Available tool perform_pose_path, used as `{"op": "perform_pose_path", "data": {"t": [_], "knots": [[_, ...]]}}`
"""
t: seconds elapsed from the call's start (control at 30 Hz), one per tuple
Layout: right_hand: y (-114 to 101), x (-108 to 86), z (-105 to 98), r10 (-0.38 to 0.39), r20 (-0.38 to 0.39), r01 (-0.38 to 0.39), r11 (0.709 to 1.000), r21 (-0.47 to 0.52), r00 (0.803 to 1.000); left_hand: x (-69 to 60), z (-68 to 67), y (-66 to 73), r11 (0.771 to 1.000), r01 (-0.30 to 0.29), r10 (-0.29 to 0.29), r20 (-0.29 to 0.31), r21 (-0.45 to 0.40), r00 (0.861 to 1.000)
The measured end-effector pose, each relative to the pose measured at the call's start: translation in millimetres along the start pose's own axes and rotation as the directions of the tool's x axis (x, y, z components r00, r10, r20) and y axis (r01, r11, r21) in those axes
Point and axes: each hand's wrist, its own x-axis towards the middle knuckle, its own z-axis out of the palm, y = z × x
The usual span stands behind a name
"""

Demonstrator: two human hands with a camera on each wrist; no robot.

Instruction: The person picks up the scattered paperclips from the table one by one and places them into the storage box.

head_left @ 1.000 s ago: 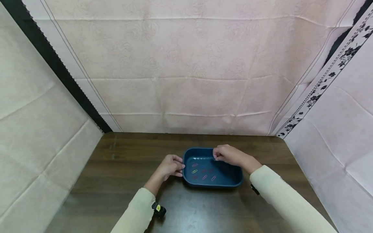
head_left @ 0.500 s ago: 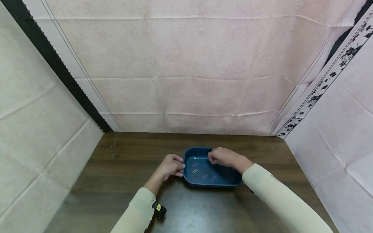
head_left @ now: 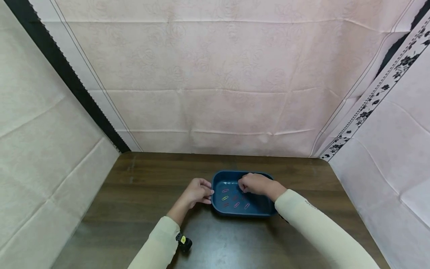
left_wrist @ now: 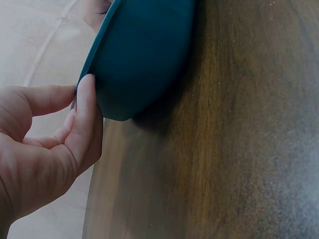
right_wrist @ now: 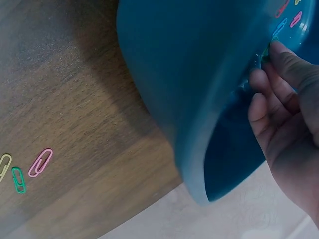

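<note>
A dark blue tray (head_left: 260, 209) stands on the wooden table. My left hand (head_left: 198, 192) pinches the tray's left rim between thumb and fingers, as the left wrist view also shows. Inside the tray, my right hand (head_left: 256, 184) has its fingertips low over the bottom, pinching a green paper clip (right_wrist: 265, 53) that is partly hidden by the thumb. Several paper clips lie spread on the tray's left half, among them a yellow paper clip (head_left: 225, 198) and a pink paper clip (head_left: 236, 204). A blue paper clip (right_wrist: 280, 27) is just beyond the right fingertips.
On the table outside the tray, the right wrist view shows a pink clip (right_wrist: 41, 163), a green clip (right_wrist: 18, 179) and a yellow clip (right_wrist: 4, 165). Pale patterned cloth (head_left: 215, 74) hangs behind the table and on both sides.
My right hand has moved left and lower, toward the middle of the tray. The left hand keeps its hold on the rim, and the tray has stayed in place.
</note>
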Motion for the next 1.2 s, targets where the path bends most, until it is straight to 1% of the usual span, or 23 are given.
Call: {"op": "perform_pose_path", "data": {"t": [0.27,0.53,0.77,0.93,1.1,1.2], "knots": [[3,5.1,7,0.031,0.011,-0.030,0.998,-0.059,0.999,-1.0,-0.4,1.9,1.000,0.006,-0.006,-0.001,0.010,1.000],[5,6.2,10,0.044,0.010,-0.043,0.994,-0.099,0.999,-0.4,0.8,2.6,1.000,0.005,-0.005,-0.006,0.013,1.000],[4,5.0,10,0.044,0.000,-0.044,0.993,-0.109,0.999,-0.2,0.3,2.4,1.000,0.006,-0.006,-0.008,0.008,1.000],[3,3.3,8,0.026,-0.009,-0.027,0.991,-0.132,1.000,-0.7,-0.7,2.0,1.000,0.012,-0.012,-0.011,0.010,1.000],[1,-3.1,2,0.015,-0.022,-0.018,0.993,-0.117,1.000,-1.5,-1.2,1.6,1.000,0.011,-0.011,-0.014,0.014,1.000],[0,-9.5,-2,0.012,-0.045,-0.015,0.997,-0.081,0.999,-1.4,-1.3,1.1,1.000,0.011,-0.011,-0.013,0.013,1.000]]}}
